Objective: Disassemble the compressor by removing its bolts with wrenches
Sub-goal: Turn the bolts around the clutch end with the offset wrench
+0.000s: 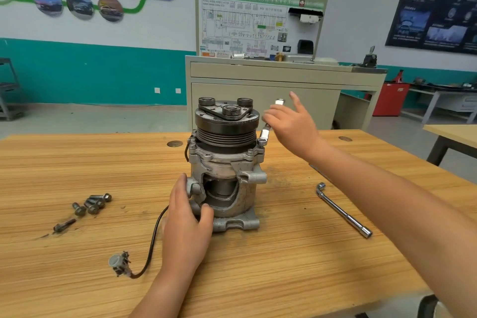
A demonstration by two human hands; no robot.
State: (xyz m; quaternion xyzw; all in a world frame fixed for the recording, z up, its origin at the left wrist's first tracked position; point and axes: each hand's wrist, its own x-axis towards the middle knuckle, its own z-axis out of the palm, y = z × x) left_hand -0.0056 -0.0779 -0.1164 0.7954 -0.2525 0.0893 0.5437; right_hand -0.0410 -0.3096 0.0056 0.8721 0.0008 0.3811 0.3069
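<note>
The grey metal compressor (227, 162) stands upright on the wooden table (284, 253), its black pulley on top. My left hand (187, 217) grips its lower left side, thumb on the front housing. My right hand (291, 126) holds a silver wrench (265, 133) to the right of the pulley, index finger lifted; the wrench's lower ring end sits on a bolt (261, 141) at the upper right flange. Several removed bolts (90, 205) lie to the left on the table.
An L-shaped socket wrench (343, 210) lies on the table to the right. A black cable with a connector (120, 263) trails from the compressor to the front left. Behind the table stands a beige training cabinet (271, 77).
</note>
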